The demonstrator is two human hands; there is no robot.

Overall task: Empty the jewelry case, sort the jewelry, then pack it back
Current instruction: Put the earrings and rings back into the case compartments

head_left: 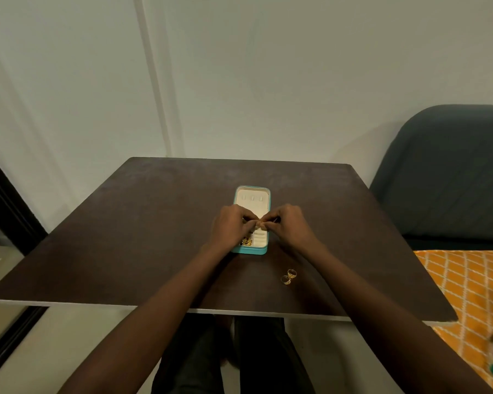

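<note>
- The counter (125, 237) is dark brown and stands against a pale wall.
- The left hand (230, 227) is over the open case (252, 221), its fingers curled, and the fingertips pinch something small above the middle of the case; what it is cannot be told.
- The case is teal outside and cream inside, lying near the middle of the counter with the lid part away from the person.
- Gold jewelry (246, 242) lies in the near left compartment of the case.
- The right hand (289, 224) meets the left one fingertip to fingertip and pinches the same small thing.
- Two gold rings (288, 276) lie touching on the counter, near the case, on its right.
- A dark seat (453, 172) is at the far right, with orange patterned cloth (473, 294) below it.
</note>
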